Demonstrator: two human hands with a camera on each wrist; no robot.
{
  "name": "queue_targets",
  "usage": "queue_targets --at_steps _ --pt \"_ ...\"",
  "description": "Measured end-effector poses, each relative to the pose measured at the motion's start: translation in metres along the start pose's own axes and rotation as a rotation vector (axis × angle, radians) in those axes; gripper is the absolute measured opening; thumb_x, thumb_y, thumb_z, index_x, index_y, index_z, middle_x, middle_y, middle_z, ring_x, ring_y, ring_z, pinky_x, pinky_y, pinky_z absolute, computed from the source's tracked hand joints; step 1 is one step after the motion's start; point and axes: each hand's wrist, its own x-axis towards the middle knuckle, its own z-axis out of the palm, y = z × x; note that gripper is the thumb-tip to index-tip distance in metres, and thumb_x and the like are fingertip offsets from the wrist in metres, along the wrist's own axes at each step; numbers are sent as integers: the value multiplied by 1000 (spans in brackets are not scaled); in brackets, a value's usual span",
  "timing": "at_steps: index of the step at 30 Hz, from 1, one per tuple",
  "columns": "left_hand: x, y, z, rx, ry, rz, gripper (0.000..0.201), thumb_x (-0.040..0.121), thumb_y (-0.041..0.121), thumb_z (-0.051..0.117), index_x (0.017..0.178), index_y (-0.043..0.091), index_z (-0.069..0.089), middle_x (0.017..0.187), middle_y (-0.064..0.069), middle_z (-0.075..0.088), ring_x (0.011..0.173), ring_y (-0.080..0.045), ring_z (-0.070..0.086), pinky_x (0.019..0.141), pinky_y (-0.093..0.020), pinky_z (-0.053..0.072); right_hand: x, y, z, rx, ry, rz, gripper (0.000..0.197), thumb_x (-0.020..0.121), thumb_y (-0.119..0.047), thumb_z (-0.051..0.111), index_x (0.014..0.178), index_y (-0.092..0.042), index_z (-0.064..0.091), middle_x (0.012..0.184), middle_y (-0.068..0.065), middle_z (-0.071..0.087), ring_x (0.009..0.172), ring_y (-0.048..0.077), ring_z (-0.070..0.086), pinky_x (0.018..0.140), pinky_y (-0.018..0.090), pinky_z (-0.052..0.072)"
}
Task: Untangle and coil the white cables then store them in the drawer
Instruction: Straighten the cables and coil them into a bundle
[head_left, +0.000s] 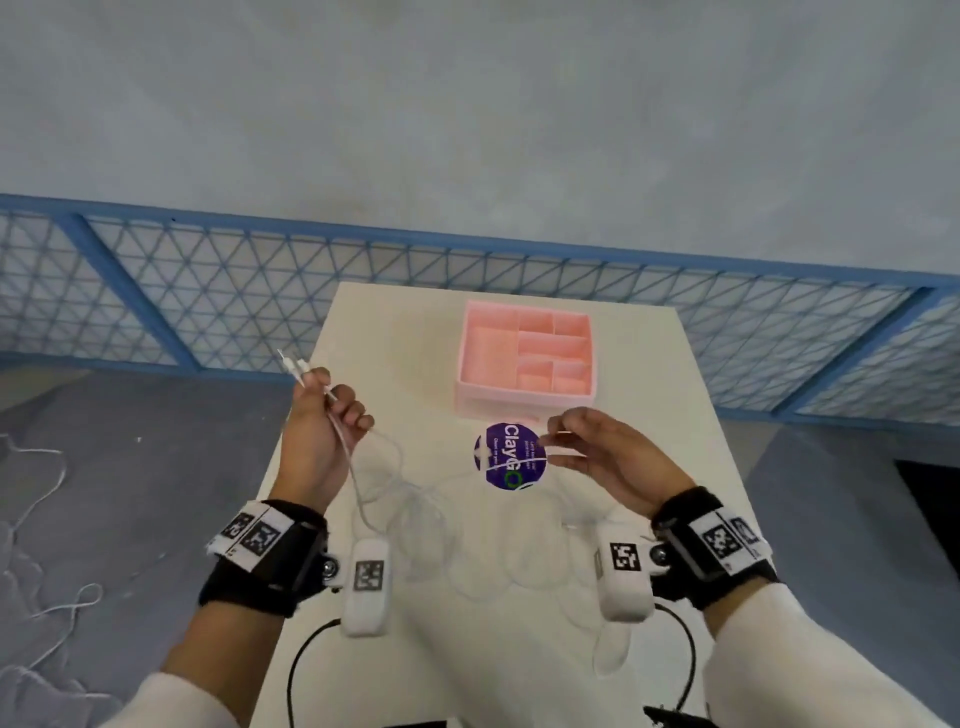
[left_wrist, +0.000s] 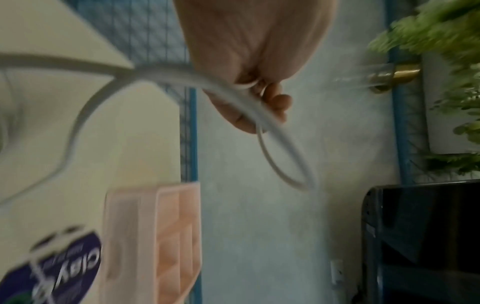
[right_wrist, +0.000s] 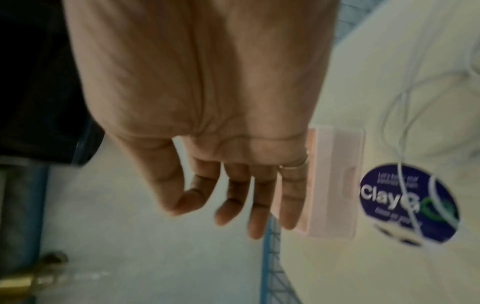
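My left hand (head_left: 337, 410) is raised over the left edge of the white table (head_left: 395, 332) and grips a bunch of white cables (head_left: 340, 441), with their plugs (head_left: 291, 364) sticking up past the fingers. In the left wrist view the cables (left_wrist: 182, 76) run through the curled fingers (left_wrist: 275, 102) and a loop hangs beyond them. More cable lies in loose tangled loops (head_left: 426, 512) on the table. My right hand (head_left: 561, 436) hovers over the table by the purple sticker (head_left: 511, 454), fingers relaxed (right_wrist: 228, 211) and holding nothing. The pink drawer box (head_left: 524, 395) stands at the table's far side, its divided top tray open upward.
A blue mesh fence (head_left: 208, 291) runs behind the table. Thin white string (head_left: 47, 499) lies on the grey floor at the left. A black object (head_left: 930, 493) sits on the floor at the right. A cable (right_wrist: 405, 127) crosses the sticker (right_wrist: 405, 203).
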Motion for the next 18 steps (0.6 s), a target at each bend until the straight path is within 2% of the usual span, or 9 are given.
queue_targets --at_steps 2,4,6,8,10,13,14,16,18 --pt "1 13 -4 -53 -3 36 27 100 31 30 78 24 44 61 4 62 61 -12 62 68 -25 52 12 -10 11 -91 21 -8 42 70 -47 71 94 -16 58 102 1 64 99 19 60 87 31 49" --pt "-7 20 8 -34 -114 42 27 100 32 28 79 25 45 89 -2 74 88 -19 70 88 -33 53 21 -12 44 -348 -9 -35 25 84 -37 61 103 -21 58 109 1 64 103 20 60 94 34 46" --pt "-18 21 26 13 -240 50 26 99 33 28 80 26 44 114 -5 70 107 -21 65 96 -34 48 26 -9 85 -446 -137 -70 28 84 -33 57 111 -24 56 113 0 63 105 16 59 95 28 46" --pt "-26 20 35 90 -285 67 24 99 33 27 83 25 43 122 -4 66 112 -22 62 97 -33 47 26 -5 118 -370 -177 -160 28 85 -22 58 111 -12 56 104 3 65 100 14 61 91 23 47" --pt "-29 24 36 96 -301 82 24 100 34 26 85 24 42 115 -5 70 105 -24 66 93 -33 51 26 -7 134 -196 -139 -223 8 89 -8 56 96 -4 57 78 5 66 79 18 64 80 22 51" --pt "-26 36 26 15 -212 115 27 100 33 24 84 25 44 66 2 66 65 -16 66 70 -30 57 29 -11 121 26 -197 -92 13 92 -13 52 81 -14 58 41 -4 41 37 11 39 47 21 41" --pt "-23 41 20 -9 -164 119 27 100 34 25 83 26 44 54 6 54 52 -11 57 59 -25 54 30 -12 111 -108 -212 -62 16 91 -20 54 78 -16 62 40 -1 39 36 9 34 45 21 36" --pt "-15 49 6 -67 -76 126 28 100 34 27 79 27 45 48 10 37 41 -5 35 45 -17 37 35 -9 84 -776 -242 -101 24 88 -35 56 69 -23 65 50 8 50 48 10 41 53 22 36" --pt "-4 59 -18 -100 36 146 26 99 31 29 79 26 45 46 12 31 38 -2 25 39 -14 23 39 -6 46 -1378 -240 -81 34 90 -44 50 59 -29 55 59 0 52 59 11 46 60 23 35"
